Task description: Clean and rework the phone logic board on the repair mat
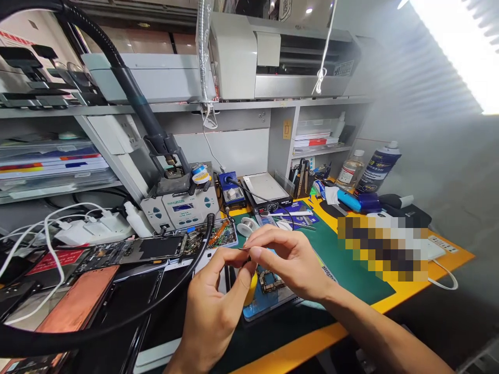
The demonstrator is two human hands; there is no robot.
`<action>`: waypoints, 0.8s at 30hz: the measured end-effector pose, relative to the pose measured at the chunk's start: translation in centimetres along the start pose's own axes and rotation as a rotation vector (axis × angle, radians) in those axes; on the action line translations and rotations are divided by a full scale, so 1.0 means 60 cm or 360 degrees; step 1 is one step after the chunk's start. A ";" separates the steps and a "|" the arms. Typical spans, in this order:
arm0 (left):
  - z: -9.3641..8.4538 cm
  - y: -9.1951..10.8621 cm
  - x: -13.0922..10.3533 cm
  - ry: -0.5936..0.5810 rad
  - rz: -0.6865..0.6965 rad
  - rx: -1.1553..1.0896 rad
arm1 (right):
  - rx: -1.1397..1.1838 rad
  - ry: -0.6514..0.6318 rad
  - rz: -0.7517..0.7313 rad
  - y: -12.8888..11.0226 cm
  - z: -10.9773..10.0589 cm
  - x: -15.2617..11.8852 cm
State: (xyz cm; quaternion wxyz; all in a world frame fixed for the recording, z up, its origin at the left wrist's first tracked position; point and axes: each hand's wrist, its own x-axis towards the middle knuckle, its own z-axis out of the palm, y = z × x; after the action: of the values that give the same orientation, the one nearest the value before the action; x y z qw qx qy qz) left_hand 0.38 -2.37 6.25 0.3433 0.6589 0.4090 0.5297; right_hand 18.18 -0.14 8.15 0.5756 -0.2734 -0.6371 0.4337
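Note:
My left hand (220, 298) and my right hand (294, 262) meet above the workbench, fingertips almost touching. Both pinch at something small, thin and dark that the fingers mostly hide; its kind cannot be made out. Below and behind them lies a blue work pad or holder (260, 310), with a small circuit board (268, 281) on it. Part of a yellow round thing (251, 289) shows between my left hand and the board. Just beyond my fingertips stands a spool of wire (247, 227).
A grey hot-air station (183, 210) stands at the back left, its black hose (187, 280) curving across the bench. Phone parts, including a copper-coloured panel (80, 301), crowd the left. A spray can (377, 169) and bottle (350, 169) stand back right on the green mat's (346, 270) far side.

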 end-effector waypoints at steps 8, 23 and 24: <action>0.001 0.002 0.000 -0.0009 0.0033 0.0018 | 0.0151 -0.0073 0.0182 -0.002 -0.007 0.000; -0.002 0.009 -0.002 -0.0028 0.0205 0.0048 | 0.0300 0.0047 0.0398 -0.002 -0.018 0.007; -0.002 0.009 -0.003 -0.0029 0.0196 0.0041 | 0.0293 0.0010 0.0402 -0.003 -0.019 0.007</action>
State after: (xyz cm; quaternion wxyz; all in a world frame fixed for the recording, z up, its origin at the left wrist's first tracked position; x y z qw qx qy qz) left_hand 0.31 -2.74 6.69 0.3052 0.6921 0.3714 0.5385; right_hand 19.26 0.41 8.46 0.5411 -0.2987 -0.5534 0.5583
